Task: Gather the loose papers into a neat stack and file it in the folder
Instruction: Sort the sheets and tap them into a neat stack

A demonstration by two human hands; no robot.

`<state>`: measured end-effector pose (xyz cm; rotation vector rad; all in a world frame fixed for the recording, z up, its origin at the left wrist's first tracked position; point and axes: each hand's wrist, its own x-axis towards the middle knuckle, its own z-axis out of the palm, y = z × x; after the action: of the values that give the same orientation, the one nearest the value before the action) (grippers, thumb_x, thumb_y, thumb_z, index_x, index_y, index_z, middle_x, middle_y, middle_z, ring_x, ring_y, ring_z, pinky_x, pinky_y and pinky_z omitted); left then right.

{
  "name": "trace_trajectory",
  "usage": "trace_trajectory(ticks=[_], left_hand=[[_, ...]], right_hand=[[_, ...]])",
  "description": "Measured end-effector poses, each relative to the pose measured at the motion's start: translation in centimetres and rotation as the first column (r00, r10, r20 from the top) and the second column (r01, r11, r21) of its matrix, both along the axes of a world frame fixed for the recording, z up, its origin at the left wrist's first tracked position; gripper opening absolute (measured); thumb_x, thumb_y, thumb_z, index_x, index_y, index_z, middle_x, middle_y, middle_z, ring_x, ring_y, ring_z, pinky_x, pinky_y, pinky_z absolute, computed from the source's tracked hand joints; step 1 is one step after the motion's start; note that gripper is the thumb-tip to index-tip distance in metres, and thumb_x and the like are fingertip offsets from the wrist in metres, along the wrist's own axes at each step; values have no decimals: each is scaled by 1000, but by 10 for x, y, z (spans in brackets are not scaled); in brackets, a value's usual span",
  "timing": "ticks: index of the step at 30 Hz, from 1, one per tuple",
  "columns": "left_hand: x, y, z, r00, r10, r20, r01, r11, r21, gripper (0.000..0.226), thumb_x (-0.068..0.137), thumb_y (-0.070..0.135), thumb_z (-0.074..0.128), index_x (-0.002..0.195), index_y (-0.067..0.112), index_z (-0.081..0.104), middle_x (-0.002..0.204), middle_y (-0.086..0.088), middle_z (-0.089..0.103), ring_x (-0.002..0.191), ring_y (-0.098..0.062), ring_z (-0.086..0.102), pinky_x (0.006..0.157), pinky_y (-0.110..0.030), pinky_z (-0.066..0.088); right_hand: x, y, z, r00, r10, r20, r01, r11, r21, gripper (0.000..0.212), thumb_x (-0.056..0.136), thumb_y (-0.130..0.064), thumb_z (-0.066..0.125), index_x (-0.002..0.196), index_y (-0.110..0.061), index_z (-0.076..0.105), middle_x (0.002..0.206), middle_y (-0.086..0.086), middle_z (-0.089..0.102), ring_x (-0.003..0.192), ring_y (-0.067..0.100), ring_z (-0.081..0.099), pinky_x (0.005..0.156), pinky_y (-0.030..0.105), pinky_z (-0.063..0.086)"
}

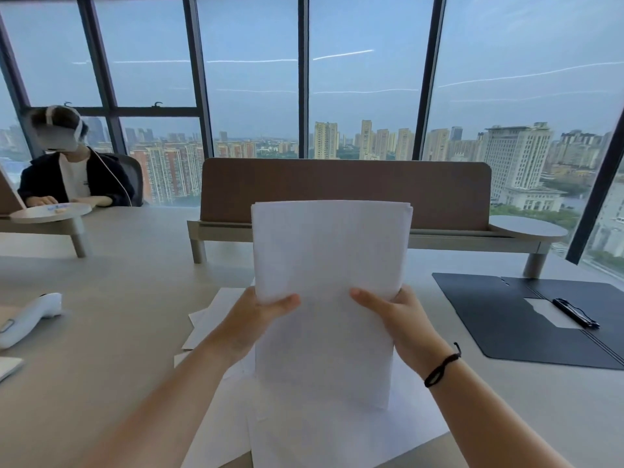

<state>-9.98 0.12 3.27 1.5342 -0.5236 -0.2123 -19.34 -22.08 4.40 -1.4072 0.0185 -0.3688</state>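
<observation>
Fingers of the left hand (pixel 256 312) are clamped on the left edge of the paper stack (pixel 329 265), thumb across its front. That stack stands upright above the counter (pixel 101 349), its bottom edge meeting loose sheets (pixel 216 315) lying flat there. At its right edge the right hand (pixel 398 315) grips likewise, a black band on the wrist. Both forearms reach forward. Farther right, the dark folder (pixel 506 319) lies open with a pen (pixel 575 312) on it.

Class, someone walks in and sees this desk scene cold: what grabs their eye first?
The upright stack of papers at centre, gripped by the left hand and right hand. Behind it, tall windows show a city skyline; the open black folder lies to the right.
</observation>
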Motion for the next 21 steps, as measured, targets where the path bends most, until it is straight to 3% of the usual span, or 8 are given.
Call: trace_trajectory(ticks=[4, 7, 10, 12, 13, 16, 19, 21], left_hand=[[23, 2, -8, 961, 224, -164, -250, 954, -162, 14, 88, 16, 73, 101, 10, 75, 99, -4, 79, 94, -21, 74, 76, -27, 54], [47, 28, -21, 896, 255, -364, -376, 872, -314, 17, 91, 22, 70, 82, 8, 73, 69, 2, 73, 64, -13, 69, 63, -24, 54], [71, 61, -49, 875, -82, -477, -180, 859, -479, 32, 70, 19, 88, 85, 11, 61, 51, 4, 58, 39, -8, 53, 41, -19, 44], [84, 72, -72, 853, -245, -460, -61, 829, -555, 43, 66, 27, 90, 95, 9, 64, 62, -3, 61, 48, -13, 58, 49, -21, 45], [93, 76, -83, 847, -197, -494, -105, 849, -518, 48, 58, 32, 93, 90, 11, 64, 58, -1, 58, 44, -11, 54, 46, -20, 42], [98, 76, -95, 799, -179, -575, -203, 819, -536, 61, 39, 14, 96, 83, 13, 55, 45, 5, 47, 32, -7, 45, 35, -15, 38], [91, 61, -95, 800, -255, -544, -216, 723, -657, 66, 12, 7, 100, 71, 8, 68, 45, 4, 49, 31, -7, 46, 34, -16, 41], [88, 50, -96, 805, -269, -529, -197, 720, -665, 63, 14, 10, 101, 68, 9, 68, 45, 4, 48, 31, -7, 46, 34, -16, 40]], right_hand=[[7, -4, -3, 998, -54, -16, 53, 996, -71, 26, 96, -31, 63, 109, -10, 72, 102, 14, 78, 89, 25, 75, 78, 35, 58], [8, -23, -20, 975, -194, -112, 140, 917, -373, 68, 74, -81, 55, 111, -25, 69, 108, 3, 76, 105, 23, 70, 89, 34, 52], [-1, -34, -59, 895, -257, -366, -146, 605, -782, 128, 41, -107, 31, 146, -35, 43, 154, -4, 46, 142, 16, 42, 116, 38, 34], [-4, -34, -85, 850, -354, -390, -287, 311, -906, 135, 42, -109, 14, 156, -37, 20, 167, -4, 18, 155, 14, 11, 124, 41, 13], [-4, -32, -92, 844, -391, -368, -294, 235, -926, 132, 46, -108, 12, 158, -37, 13, 170, -5, 9, 156, 13, 1, 124, 43, 6], [1, -27, -97, 815, -455, -358, -284, 226, -932, 127, 56, -105, 17, 160, -36, 1, 171, -4, -3, 156, 14, -9, 125, 48, -4], [12, -19, -99, 818, -473, -329, -264, 200, -944, 124, 59, -104, 15, 161, -35, -1, 171, -3, -7, 156, 14, -13, 124, 49, -10], [18, -6, -101, 828, -459, -322, -259, 196, -946, 120, 63, -102, 15, 161, -34, -1, 170, -2, -9, 155, 15, -16, 123, 49, -14]])
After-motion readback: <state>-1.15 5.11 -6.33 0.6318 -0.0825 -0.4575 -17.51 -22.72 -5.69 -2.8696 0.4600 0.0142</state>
